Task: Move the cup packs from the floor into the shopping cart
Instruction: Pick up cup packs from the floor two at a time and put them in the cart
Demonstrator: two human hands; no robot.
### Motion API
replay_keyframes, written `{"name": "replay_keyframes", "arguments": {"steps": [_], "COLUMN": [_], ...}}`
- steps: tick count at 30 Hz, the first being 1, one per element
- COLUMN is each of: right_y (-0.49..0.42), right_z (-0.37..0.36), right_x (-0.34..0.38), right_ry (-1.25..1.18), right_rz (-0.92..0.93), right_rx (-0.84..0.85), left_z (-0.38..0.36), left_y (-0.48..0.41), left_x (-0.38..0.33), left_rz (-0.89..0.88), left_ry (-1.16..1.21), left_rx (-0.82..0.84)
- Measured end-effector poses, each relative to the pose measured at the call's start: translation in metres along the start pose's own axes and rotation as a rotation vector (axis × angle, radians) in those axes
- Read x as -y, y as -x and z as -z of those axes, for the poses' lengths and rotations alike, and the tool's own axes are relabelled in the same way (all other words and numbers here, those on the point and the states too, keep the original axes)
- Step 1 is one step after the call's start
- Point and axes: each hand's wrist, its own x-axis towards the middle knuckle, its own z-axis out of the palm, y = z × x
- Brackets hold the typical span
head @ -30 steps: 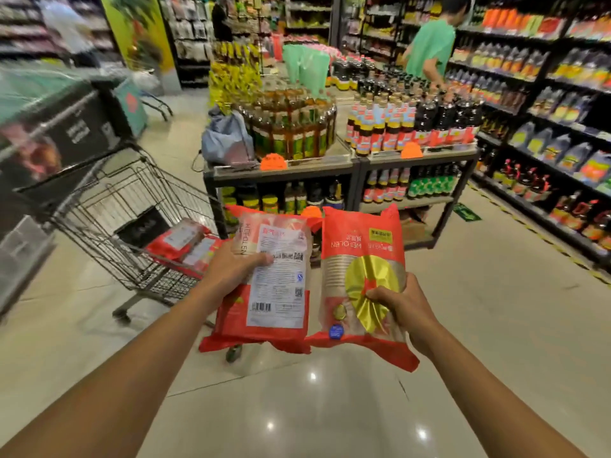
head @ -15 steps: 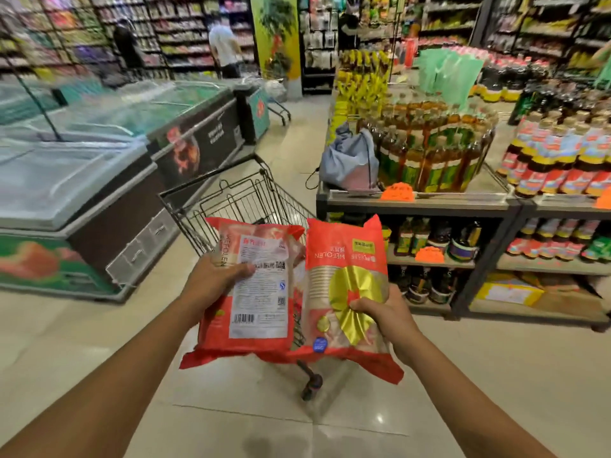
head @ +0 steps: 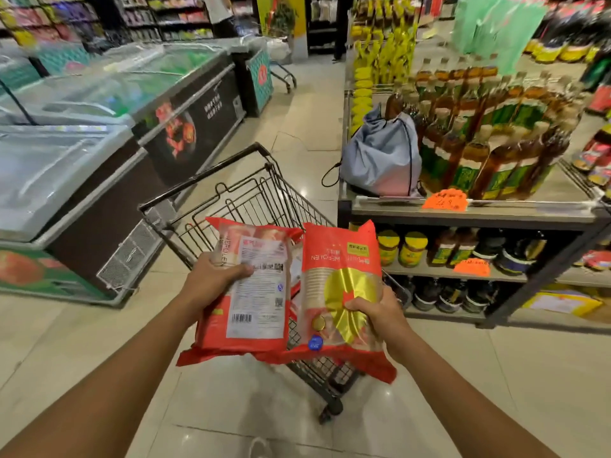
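Left hand (head: 211, 282) and right hand (head: 380, 312) are each holding, fingers clamped mid-length, a cup pack (head: 254, 292), (head: 337, 292) over the near cart (head: 251, 200); packs seeming light, crinkly, crushable.

- Glass-topped chest freezers (head: 99, 133) along the left.
- Grey-blue drawstring bag (head: 380, 153) on a display shelf (head: 463, 213), beside ringed bottles (head: 496, 140).
- Yellow-lidded jars (head: 401, 247) on the tier below.

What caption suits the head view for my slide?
Left hand and right hand hold red cup packs over shopping cart.
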Motion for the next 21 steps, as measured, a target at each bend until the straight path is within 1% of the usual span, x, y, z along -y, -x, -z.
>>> {"name": "replay_keyframes", "arguments": {"steps": [4,9,12,14,16,21], "right_y": [-0.043,-0.097,-0.128,-0.141,-0.154,-0.190], "right_z": [-0.023,-0.051,-0.056,-0.059,-0.062,-0.060], "right_x": [-0.012,-0.036,-0.072,-0.090,-0.105,-0.171], "right_ry": [-0.057,-0.171,-0.239,-0.255,-0.307,-0.368], "right_rz": [-0.060,-0.165,-0.243,-0.299,-0.366,-0.464], "right_rx": [-0.107,-0.324,-0.426,-0.519,-0.585,-0.717], "left_z": [-0.013,-0.057,-0.092,-0.122,-0.152,-0.216], "left_y": [-0.088,-0.207,-0.266,-0.300,-0.328,-0.366], "left_x": [0.010,0.022,0.049,0.072,0.100,0.151], "left_rz": [0.028,-0.019,0.028,0.083,0.082,0.151], "left_ry": [-0.034,-0.143,-0.193,-0.221,-0.252,-0.388], "left_rx": [0.094,0.380,0.511,0.558,0.586,0.653]}}
